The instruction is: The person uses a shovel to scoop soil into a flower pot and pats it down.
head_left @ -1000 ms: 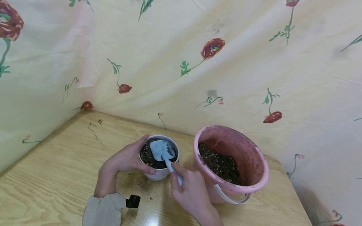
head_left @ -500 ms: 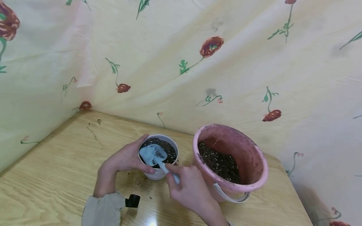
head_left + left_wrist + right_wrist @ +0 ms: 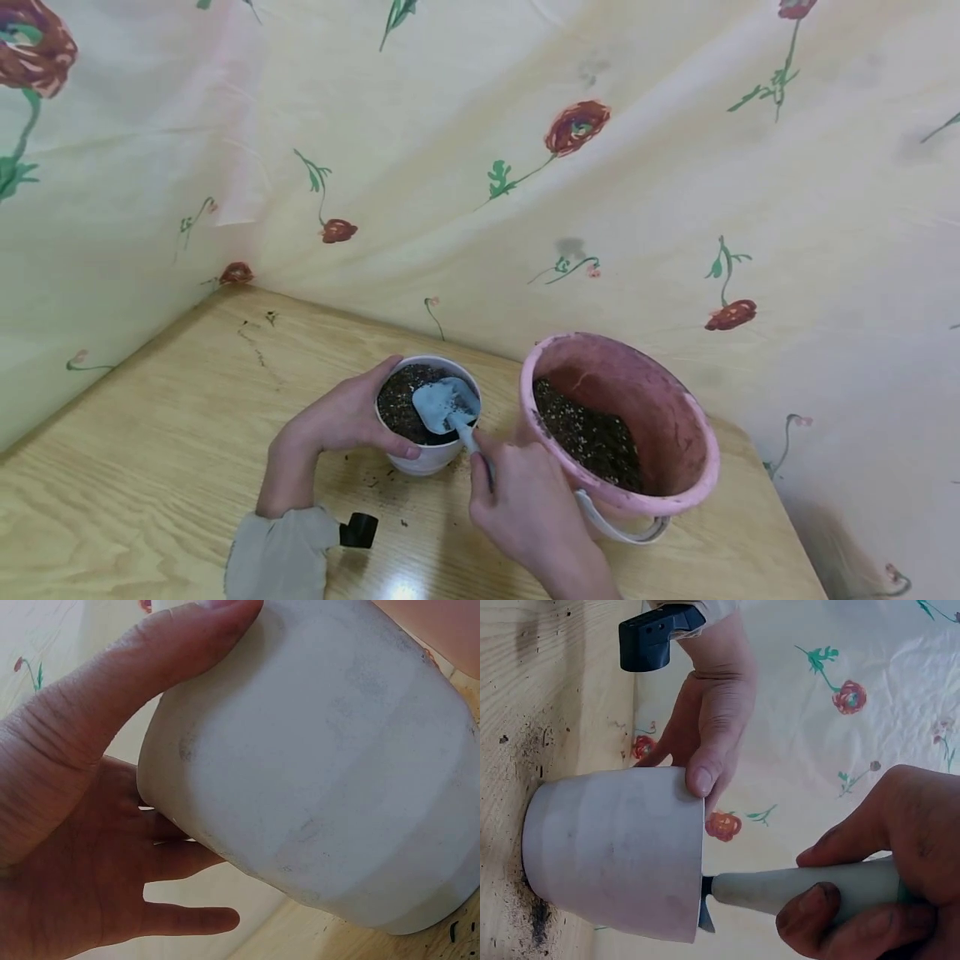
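Note:
A white flower pot (image 3: pixel 422 461) stands upright on the wooden table, filled close to its rim with dark soil (image 3: pixel 399 402). My left hand (image 3: pixel 351 417) grips the pot from the left, thumb on the near side by the rim, as the left wrist view also shows. With my right hand (image 3: pixel 528 504) I hold a small light-blue trowel (image 3: pixel 442 404) by its handle (image 3: pixel 772 891), fingers curled round it. The trowel's blade lies on the soil toward the right side of the pot, a few crumbs on it.
Right of the pot stands a pink bucket (image 3: pixel 693 492), partly filled with soil, its white handle (image 3: pixel 626 533) hanging at the front. Soil crumbs (image 3: pixel 536 750) lie on the table (image 3: pixel 150 467) around the pot. A flower-patterned cloth (image 3: pixel 420 167) hangs behind.
The trowel blade shifts to the left side of the pot and then back to the right across the soil. My left hand keeps its grip on the pot.

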